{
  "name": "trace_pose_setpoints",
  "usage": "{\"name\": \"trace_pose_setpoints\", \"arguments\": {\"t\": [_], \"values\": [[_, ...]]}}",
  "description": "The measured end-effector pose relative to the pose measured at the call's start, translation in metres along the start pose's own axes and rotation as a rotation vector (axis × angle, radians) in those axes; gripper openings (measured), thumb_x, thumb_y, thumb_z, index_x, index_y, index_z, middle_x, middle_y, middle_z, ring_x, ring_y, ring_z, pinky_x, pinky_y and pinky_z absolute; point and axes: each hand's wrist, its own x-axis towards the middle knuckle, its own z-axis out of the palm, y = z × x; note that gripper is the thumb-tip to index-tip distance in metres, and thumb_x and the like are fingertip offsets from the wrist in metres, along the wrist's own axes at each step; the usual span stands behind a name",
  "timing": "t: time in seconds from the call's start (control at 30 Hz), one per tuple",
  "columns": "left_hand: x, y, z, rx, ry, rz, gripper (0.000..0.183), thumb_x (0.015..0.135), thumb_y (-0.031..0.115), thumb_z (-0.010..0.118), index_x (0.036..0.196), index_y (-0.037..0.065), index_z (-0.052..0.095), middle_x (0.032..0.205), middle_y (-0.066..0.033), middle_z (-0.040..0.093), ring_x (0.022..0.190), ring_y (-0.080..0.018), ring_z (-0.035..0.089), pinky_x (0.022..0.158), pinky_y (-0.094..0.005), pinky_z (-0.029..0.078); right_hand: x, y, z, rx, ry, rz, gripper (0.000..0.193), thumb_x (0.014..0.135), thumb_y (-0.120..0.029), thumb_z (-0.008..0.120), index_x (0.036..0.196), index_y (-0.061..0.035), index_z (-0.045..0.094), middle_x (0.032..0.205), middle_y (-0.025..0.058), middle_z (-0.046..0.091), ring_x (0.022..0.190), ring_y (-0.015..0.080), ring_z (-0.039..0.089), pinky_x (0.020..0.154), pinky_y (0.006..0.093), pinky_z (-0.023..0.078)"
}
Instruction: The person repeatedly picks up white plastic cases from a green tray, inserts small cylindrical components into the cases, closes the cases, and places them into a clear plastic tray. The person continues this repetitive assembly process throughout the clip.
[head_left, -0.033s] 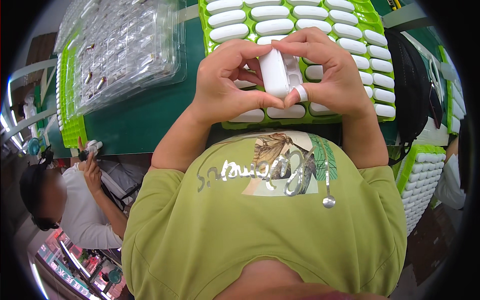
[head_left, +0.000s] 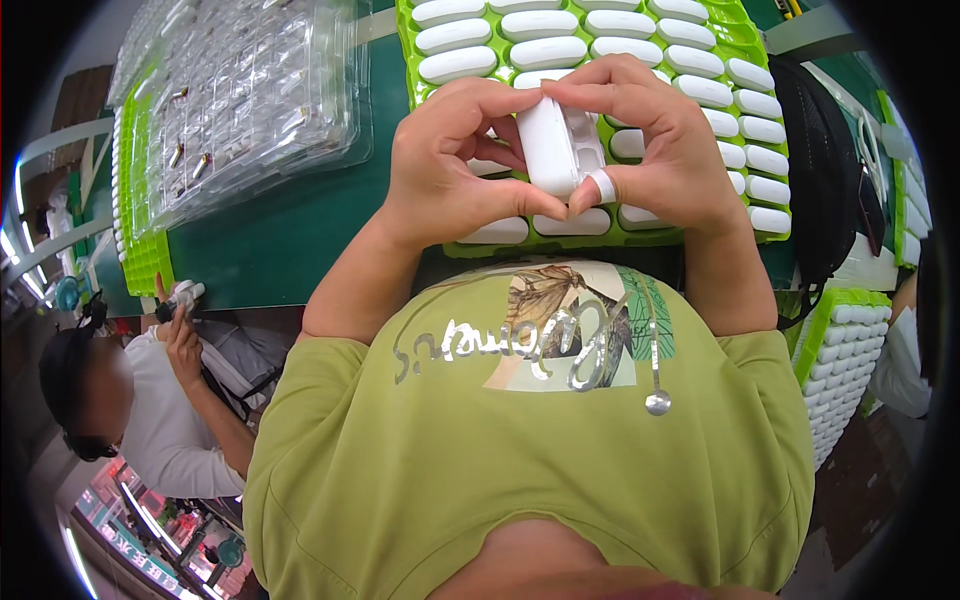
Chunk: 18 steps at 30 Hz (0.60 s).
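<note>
A small white charging case (head_left: 547, 150), like one for earbuds, is held upright between my two hands over the green tray. Its lid side stands open toward the right, showing moulded hollows inside. My left hand (head_left: 445, 165) grips the case's left side, fingertips at the top end and thumb at the lower end. My right hand (head_left: 675, 150) pinches the same ends from the right; a white band (head_left: 603, 186) wraps its thumb. Beneath both hands lies the bright green tray (head_left: 640, 240), filled with rows of closed white cases (head_left: 458, 66). My hands hide part of those rows.
Clear plastic trays (head_left: 260, 110) are stacked on the dark green table (head_left: 275, 250) at left. A black bag (head_left: 815, 170) lies right of the green tray. Another filled tray (head_left: 840, 370) stands lower right. A co-worker (head_left: 180, 420) sits at left, holding a small white item.
</note>
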Motion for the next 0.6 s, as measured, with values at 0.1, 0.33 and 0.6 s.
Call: {"name": "trace_pose_setpoints", "arguments": {"t": [0.1,0.33,0.6], "values": [[0.002,-0.001,0.0,-0.041,0.002,0.009,0.075,0.055,0.014,0.095,0.118,-0.002,0.06,0.105,-0.0086,0.061,0.086,-0.0135,0.065,0.073,-0.0284,0.062,-0.001,0.001,0.003,0.092,-0.015,0.02,0.055,0.064,-0.012,0.083,0.117,-0.0079,0.07,0.107,0.0057,0.064,0.104,0.0217,0.058,0.092,0.0324,0.045],[0.01,-0.004,-0.009,-0.08,0.016,-0.078,0.077,0.058,0.016,0.095,0.123,-0.003,0.057,0.106,-0.0066,0.055,0.091,-0.0148,0.064,0.075,-0.027,0.061,0.001,0.009,0.004,-0.053,-0.014,-0.1,0.04,0.081,-0.007,0.068,0.121,-0.0065,0.067,0.111,0.0086,0.067,0.105,0.026,0.059,0.092,0.0347,0.046],[0.009,-0.01,-0.006,0.332,0.251,0.171,0.051,0.068,0.023,0.091,0.104,0.001,0.062,0.101,-0.0049,0.054,0.074,-0.0063,0.053,0.054,-0.0187,0.044,0.006,0.003,0.009,-0.257,0.277,-0.259,0.027,0.076,-0.013,0.077,0.101,-0.0057,0.07,0.095,0.0065,0.07,0.09,0.0251,0.059,0.081,0.0364,0.047]]}}
